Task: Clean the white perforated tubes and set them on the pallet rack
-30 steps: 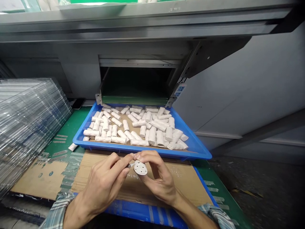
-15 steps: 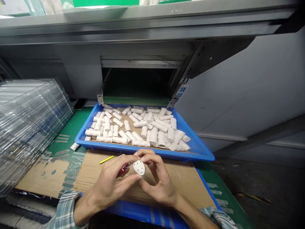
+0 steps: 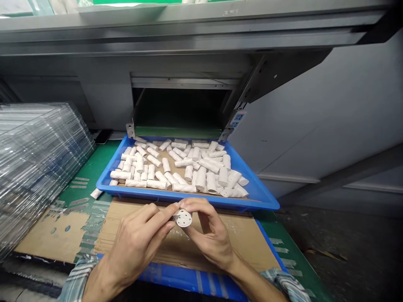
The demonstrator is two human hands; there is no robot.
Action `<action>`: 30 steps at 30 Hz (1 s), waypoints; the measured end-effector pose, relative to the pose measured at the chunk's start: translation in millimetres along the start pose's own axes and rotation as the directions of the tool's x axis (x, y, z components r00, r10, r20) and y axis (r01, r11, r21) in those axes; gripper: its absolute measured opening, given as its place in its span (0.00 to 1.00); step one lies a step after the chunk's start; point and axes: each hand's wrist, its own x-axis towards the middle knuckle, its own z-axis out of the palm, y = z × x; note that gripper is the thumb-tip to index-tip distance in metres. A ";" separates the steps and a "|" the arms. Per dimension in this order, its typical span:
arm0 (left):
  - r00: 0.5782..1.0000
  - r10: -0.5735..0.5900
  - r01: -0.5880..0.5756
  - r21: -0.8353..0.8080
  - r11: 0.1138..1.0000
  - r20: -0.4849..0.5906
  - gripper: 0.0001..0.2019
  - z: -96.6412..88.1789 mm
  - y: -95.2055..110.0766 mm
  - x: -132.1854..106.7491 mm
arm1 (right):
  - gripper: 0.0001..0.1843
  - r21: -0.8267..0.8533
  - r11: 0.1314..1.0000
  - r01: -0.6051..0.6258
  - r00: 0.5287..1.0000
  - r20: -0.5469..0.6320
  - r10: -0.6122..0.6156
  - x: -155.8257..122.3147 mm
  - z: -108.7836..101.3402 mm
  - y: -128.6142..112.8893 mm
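My right hand (image 3: 209, 230) holds a short white cylinder (image 3: 184, 218) between thumb and fingers. The round end of it, pierced with several small holes, faces me. My left hand (image 3: 141, 237) is closed on a small knife (image 3: 175, 217), of which only the thin pale tip shows, touching the left edge of the cylinder's end. The knife's pink handle is hidden in my fingers. Just beyond my hands, a blue tray (image 3: 189, 200) contains many similar white cylinders (image 3: 201, 178), lying and leaning on one another.
Brown cardboard (image 3: 245, 243) covers the work surface under my hands. A stack of clear plastic trays (image 3: 40, 163) stands at left, with a phone (image 3: 103, 136) behind it. One loose white cylinder (image 3: 96, 193) lies beside the blue tray. A metal shelf beam (image 3: 189, 35) crosses above.
My left hand has turned over, bringing the knife tip against the cylinder's edge. The pink handle and the yellow stick on the cardboard are now covered by it.
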 end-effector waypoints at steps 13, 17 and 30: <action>1.000 0.010 -0.010 0.028 1.000 0.005 0.18 3.7 -0.2 -0.7 | 0.26 -0.027 0.998 0.053 0.998 0.022 -0.052 4.0 -1.6 -3.6; 1.000 -0.024 0.024 0.013 1.000 0.016 0.18 2.8 1.1 0.7 | 0.26 -0.053 0.997 0.053 0.998 0.029 -0.051 5.7 -2.4 -5.4; 1.000 -0.017 0.017 0.048 0.999 -0.003 0.16 2.5 -0.6 0.9 | 0.26 -0.081 0.995 0.053 0.998 0.041 -0.050 5.5 -2.3 -4.4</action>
